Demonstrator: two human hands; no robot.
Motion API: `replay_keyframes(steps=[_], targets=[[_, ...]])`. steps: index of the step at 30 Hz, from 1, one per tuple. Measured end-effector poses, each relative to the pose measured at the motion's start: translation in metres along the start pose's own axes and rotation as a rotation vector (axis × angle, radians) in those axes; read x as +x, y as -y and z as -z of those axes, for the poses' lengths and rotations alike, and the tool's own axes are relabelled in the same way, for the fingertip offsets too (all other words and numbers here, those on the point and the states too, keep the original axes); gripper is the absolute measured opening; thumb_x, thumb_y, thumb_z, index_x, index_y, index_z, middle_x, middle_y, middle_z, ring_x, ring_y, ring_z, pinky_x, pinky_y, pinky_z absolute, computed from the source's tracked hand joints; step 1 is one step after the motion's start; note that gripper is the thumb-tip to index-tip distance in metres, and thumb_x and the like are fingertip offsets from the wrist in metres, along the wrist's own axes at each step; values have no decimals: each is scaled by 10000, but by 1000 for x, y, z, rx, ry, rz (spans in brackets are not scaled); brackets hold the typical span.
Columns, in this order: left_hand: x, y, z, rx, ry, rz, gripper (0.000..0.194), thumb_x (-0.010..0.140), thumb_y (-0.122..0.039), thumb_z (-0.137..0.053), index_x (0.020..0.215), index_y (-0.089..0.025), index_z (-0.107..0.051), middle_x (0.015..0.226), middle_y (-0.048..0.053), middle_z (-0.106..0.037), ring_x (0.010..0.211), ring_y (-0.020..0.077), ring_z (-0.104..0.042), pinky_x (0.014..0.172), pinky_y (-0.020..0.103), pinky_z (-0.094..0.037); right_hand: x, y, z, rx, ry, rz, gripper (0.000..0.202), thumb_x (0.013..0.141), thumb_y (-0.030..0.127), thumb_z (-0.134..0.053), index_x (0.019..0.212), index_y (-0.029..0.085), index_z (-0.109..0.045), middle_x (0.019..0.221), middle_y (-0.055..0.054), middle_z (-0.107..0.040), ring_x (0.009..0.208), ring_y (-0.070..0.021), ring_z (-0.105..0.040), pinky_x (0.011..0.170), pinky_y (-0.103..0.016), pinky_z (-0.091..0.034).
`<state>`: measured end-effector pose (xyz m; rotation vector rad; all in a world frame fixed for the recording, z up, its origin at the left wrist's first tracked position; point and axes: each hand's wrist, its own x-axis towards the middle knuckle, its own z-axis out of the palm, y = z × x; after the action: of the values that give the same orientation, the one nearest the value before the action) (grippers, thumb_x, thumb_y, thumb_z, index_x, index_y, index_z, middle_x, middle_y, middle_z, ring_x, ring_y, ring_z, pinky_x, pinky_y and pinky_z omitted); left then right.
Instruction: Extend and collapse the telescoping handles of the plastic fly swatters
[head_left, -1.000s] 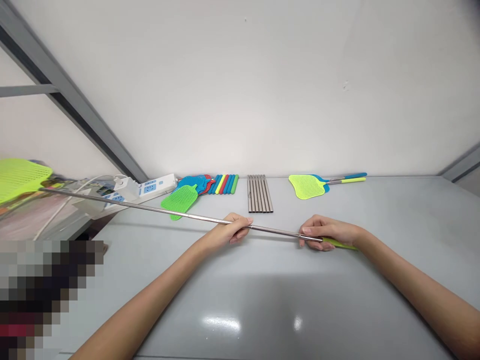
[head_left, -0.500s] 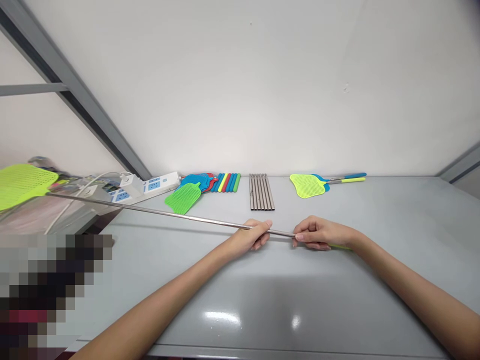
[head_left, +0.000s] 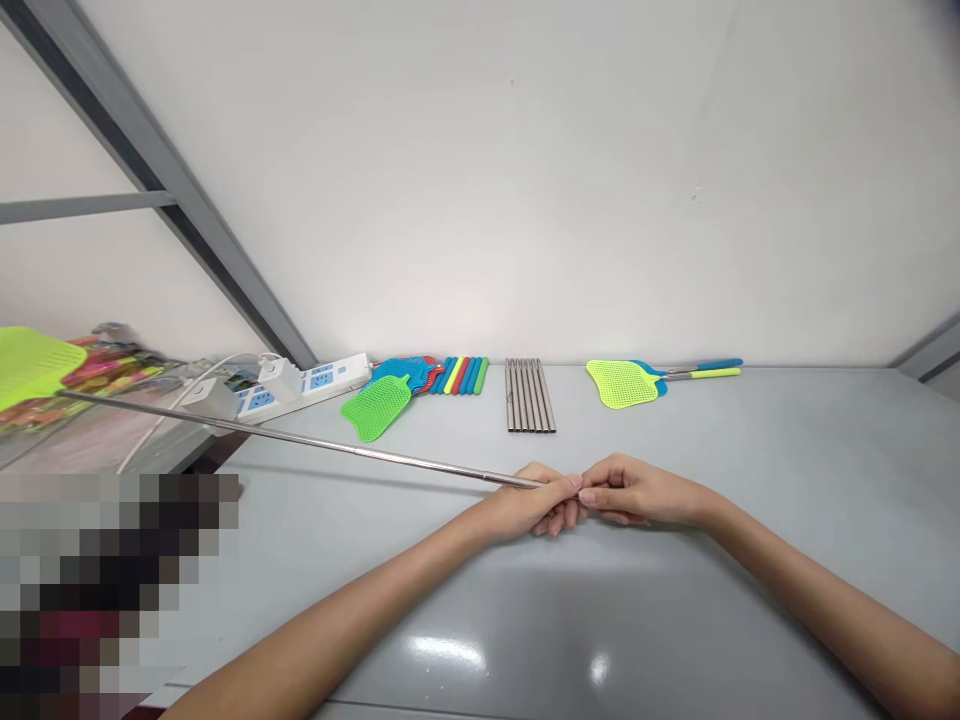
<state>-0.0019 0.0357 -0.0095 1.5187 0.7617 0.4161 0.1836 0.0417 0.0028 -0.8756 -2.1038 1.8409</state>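
- Over the grey table (head_left: 690, 620), the left hand (head_left: 544, 502) has its fingers wrapped around a long metal rod (head_left: 420, 463), thumb lying along it.
- Right beside it, the right hand (head_left: 634, 490) has thumb and fingertips pressed together on the rod's near end; what lies deeper in its palm is hidden.
- From the hands the rod slants up to the far left, raised off the table, with a yellow-green swatter head (head_left: 36, 366) at its tip, cut off by the view's edge.
- Beyond the hands, short metal tubes (head_left: 530, 397) lie side by side.
- Left of them are a row of coloured grips (head_left: 459, 376), then overlapping blue heads (head_left: 401, 374), a red head (head_left: 433, 374) and a green head (head_left: 376, 408).
- Farther left sits a white power strip (head_left: 349, 374) with plugs (head_left: 279, 380), near plastic bags (head_left: 105, 375).
- To the right, a yellow-green swatter (head_left: 621, 385) overlaps a blue swatter (head_left: 720, 364), near the wall (head_left: 525, 200).
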Motion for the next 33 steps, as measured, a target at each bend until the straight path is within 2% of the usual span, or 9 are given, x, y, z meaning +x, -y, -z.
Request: replay_keyframes(steps=[4,11,20,25,33], targets=[[0,-1,0,-13,45,-9,447,838,-386,-305,589,-105,-548,430,-15,-468,383,61,-368,421,187,-307,-3,2,0,-66,-14,-39,369,805,453,-427,741,118,-568,580,10,-468,459,-62,-376,430,-190,-304],[3,0,3,-110,29,49,397,808,-325,-332,533,-111,-521,369,-18,-442,358,67,-385,385,179,-273,-1,3,-4,29,-21,-29,398,782,507,-426,753,129,-549,542,52,-321,449,-59,-250,413,-201,-211],[4,3,8,-169,2,51,358,789,-320,-379,491,-134,-450,330,-27,-416,330,69,-368,379,190,-264,1,1,-1,40,-65,-128,371,765,491,-467,696,131,-524,545,48,-364,427,-43,-267,389,-195,-199],[4,7,15,-255,14,13,358,798,-289,-374,469,-150,-398,310,-41,-370,313,72,-352,380,198,-288,-5,-3,6,32,-46,-136,375,770,492,-454,701,129,-519,542,49,-358,419,-41,-260,394,-195,-203],[4,7,14,-235,20,3,370,814,-299,-363,479,-149,-401,315,-40,-377,321,70,-346,388,195,-284,-7,-6,14,50,-5,-159,390,760,505,-462,748,123,-543,544,49,-358,425,-42,-261,397,-192,-207]])
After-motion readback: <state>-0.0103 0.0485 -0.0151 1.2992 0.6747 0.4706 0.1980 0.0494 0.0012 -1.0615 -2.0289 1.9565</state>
